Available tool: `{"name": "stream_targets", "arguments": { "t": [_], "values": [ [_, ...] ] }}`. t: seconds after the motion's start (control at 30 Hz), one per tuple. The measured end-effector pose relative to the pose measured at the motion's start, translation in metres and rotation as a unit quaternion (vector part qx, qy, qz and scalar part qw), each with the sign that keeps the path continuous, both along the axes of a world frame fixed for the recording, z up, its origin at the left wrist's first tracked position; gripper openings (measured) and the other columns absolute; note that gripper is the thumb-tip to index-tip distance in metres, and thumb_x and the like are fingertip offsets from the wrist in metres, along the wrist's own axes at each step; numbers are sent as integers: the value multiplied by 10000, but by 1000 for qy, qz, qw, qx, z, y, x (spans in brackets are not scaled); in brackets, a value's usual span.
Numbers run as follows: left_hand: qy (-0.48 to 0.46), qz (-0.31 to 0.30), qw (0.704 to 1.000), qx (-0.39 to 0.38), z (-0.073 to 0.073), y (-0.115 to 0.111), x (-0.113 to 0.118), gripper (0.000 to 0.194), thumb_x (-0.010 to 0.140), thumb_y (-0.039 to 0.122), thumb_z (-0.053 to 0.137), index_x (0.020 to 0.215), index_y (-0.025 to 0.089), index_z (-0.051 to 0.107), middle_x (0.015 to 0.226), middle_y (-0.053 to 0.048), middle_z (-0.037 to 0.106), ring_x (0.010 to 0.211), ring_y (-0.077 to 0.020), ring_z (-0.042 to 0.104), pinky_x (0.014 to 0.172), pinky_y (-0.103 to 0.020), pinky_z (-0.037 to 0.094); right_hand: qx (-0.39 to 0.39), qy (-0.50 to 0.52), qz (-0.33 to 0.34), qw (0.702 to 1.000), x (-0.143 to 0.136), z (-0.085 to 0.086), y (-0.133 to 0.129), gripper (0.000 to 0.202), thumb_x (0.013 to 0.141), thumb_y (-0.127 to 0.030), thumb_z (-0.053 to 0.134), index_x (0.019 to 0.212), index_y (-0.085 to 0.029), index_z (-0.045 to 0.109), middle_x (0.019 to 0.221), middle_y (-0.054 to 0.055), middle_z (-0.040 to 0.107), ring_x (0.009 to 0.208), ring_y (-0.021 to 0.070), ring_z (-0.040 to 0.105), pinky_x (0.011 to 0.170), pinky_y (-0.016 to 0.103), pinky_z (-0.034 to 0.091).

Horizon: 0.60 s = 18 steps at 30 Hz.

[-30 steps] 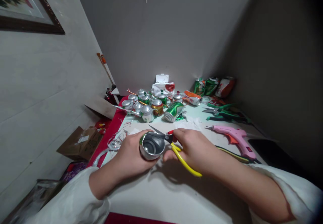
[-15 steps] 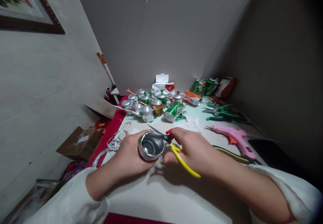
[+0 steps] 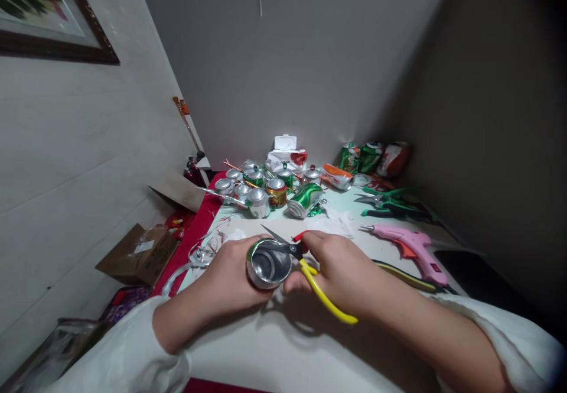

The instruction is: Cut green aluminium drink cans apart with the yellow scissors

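Compared with half a second earlier, the background sits slightly lower in the view, while the can (image 3: 269, 270) and scissors (image 3: 294, 250) are displaced slightly to the right and downward. The grip arrangement is unchanged: the left hand (image 3: 231, 270) encloses the can from its left side, with the fingers wrapped around the wall and partly hidden behind it. The can is tilted, its open end and silver interior facing the viewer, above the near part of the white table (image 3: 274, 346). The right hand (image 3: 336, 266) holds the scissors, its fingers curled at the red handle and its thumb near the can; the yellow handle extends below the palm. The blades remain spread, one crossing the can's opening and the other above the rim. Items on the table keep their places. Beyond the hands are a group of small lidded can pots (image 3: 258, 203), a green can (image 3: 305, 200) on its side, a wipes packet (image 3: 286, 160) and an orange-and-white can (image 3: 337, 176). White tissue (image 3: 332, 223) lies just beyond the right hand; metallic strips (image 3: 201, 256) lie beside the left. To the right are green-handled cutters (image 3: 394, 208) and a pink glue gun (image 3: 414, 244). The right forearm partly covers a yellow-and-black handled tool (image 3: 407, 277).
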<state>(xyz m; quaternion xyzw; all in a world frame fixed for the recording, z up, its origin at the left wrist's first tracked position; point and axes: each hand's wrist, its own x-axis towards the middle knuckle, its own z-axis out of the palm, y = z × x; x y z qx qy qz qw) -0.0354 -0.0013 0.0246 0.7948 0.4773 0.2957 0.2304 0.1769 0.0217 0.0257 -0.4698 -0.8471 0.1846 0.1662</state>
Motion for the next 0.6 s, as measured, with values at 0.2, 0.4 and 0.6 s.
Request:
{"name": "stream_targets", "arguments": {
  "t": [0.2,0.4,0.6],
  "values": [
    [26,3,999,31,-9,2,-4,307,632,265,775,919,219,677,944,-28,728,875,-239,694,747,-326,556,-11,29,9,999,1,-8,3,638,713,-818,569,716,-180,580,650,36,587,556,146,463,518,256,285],
    [-34,11,995,90,-9,3,-4,416,682,186,731,1082,225,624,1044,-32,723,944,-217,691,840,-331,558,-21,24,10,999,8,8,3,623,699,-780,630,844,-177,577,797,57,623,668,186,532,564,268,351],
    [-29,-5,994,109,-7,3,-5,481,657,139,723,1116,226,610,1116,-41,706,1016,-231,672,879,-339,542,-25,-22,17,999,6,15,-3,677,691,-791,628,930,-165,535,957,101,596,797,244,565,663,336,441]
  ]
}}
